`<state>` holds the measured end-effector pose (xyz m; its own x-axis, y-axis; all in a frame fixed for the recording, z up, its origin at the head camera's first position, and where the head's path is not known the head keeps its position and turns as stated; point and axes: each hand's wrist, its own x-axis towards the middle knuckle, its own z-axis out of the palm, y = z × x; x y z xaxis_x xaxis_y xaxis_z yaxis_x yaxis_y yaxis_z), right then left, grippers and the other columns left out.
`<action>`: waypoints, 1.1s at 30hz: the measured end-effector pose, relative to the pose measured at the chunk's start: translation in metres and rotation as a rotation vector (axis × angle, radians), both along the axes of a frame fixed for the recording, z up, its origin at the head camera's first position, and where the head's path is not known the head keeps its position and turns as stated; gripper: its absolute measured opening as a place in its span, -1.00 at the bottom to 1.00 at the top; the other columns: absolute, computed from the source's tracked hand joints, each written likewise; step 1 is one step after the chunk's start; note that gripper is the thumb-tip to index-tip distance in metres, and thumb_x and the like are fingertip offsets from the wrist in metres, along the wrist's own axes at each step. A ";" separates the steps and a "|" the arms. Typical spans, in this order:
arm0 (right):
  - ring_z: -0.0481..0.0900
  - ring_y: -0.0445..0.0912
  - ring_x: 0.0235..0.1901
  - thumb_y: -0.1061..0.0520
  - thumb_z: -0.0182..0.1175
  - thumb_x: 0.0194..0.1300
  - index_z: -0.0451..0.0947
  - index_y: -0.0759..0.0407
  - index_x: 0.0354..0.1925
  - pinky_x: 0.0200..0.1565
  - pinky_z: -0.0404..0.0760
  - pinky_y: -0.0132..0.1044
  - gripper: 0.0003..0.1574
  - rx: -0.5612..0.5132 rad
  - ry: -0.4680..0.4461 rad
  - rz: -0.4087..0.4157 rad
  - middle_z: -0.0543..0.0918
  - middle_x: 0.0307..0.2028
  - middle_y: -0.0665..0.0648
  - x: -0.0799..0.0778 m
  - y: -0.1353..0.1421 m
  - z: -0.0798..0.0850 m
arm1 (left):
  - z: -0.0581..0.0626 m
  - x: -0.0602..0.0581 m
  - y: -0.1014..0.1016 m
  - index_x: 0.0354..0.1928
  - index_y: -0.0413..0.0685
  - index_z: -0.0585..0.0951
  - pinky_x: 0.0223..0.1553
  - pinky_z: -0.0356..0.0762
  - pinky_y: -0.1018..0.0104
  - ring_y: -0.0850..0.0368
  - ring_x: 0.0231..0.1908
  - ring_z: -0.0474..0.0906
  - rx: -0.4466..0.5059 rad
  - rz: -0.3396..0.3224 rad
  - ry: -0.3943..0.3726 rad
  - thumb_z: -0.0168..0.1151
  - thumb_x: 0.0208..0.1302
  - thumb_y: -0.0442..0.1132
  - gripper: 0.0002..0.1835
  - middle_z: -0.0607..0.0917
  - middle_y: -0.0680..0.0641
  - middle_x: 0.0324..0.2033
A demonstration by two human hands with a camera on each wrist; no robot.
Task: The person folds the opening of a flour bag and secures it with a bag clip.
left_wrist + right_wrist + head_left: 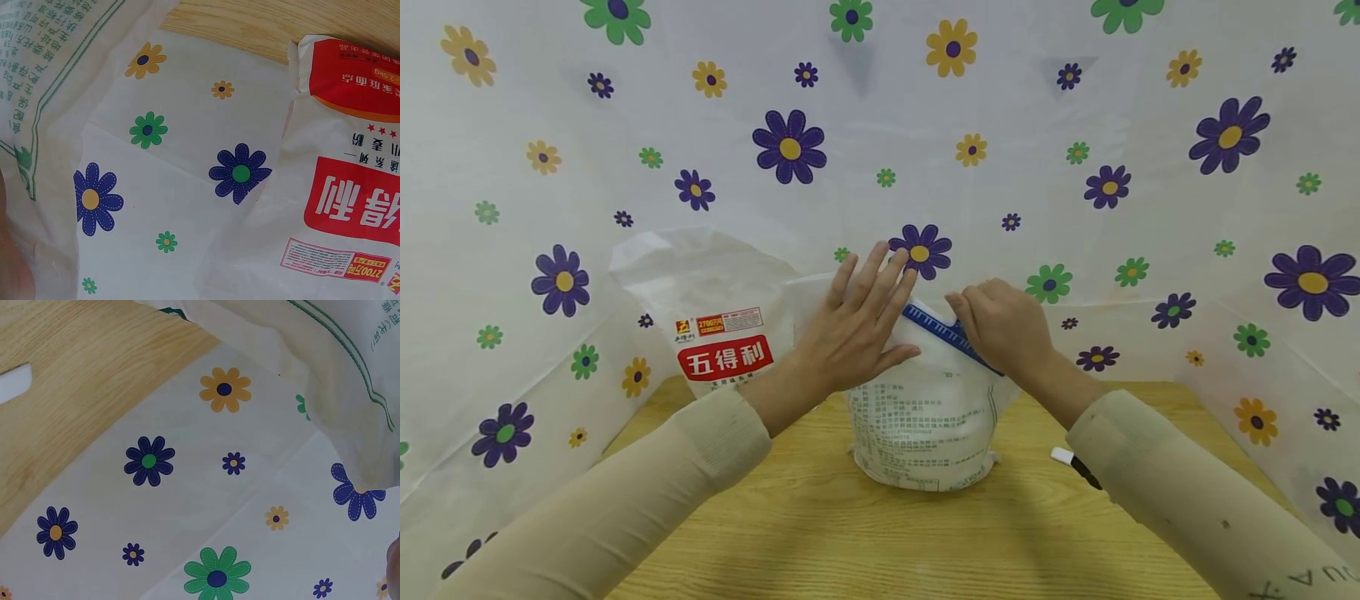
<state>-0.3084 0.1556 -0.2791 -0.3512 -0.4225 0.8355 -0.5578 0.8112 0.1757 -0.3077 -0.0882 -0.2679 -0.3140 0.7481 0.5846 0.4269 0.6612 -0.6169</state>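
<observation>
A white flour bag with green print stands upright on the table, its top edge slanting down to the right. Along that edge lies a long blue strip with white tooth-like marks, resembling a bag clip. With fingers curled, my right hand grips the strip near its right part. My left hand lies flat over the upper left of the bag, fingers straight and thumb out to the side; it covers the strip's left end. Only slivers of my hands show at the edges of the wrist views.
Left of the flour bag stands a second white bag with a red label, its loose top folded over. A black and white marker lies near my right sleeve on the wooden table. White flower-patterned sheeting surrounds the table.
</observation>
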 end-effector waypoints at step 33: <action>0.47 -0.06 -0.63 0.00 0.06 0.47 0.58 0.24 -0.35 -0.61 0.44 -0.31 -0.63 0.038 -0.107 -0.082 0.55 -0.63 0.10 0.007 0.022 -0.021 | -0.003 -0.012 -0.032 0.57 -0.20 -0.06 0.54 -0.27 -0.06 -0.12 0.58 -0.21 0.105 0.065 -0.297 -0.78 0.34 0.48 0.05 -0.05 -0.20 0.58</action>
<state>-0.3017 0.1776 -0.2997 -0.4725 -0.4188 0.7755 -0.5068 0.8490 0.1497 -0.3195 -0.1202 -0.2704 -0.5278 0.6613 0.5330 0.5331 0.7465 -0.3983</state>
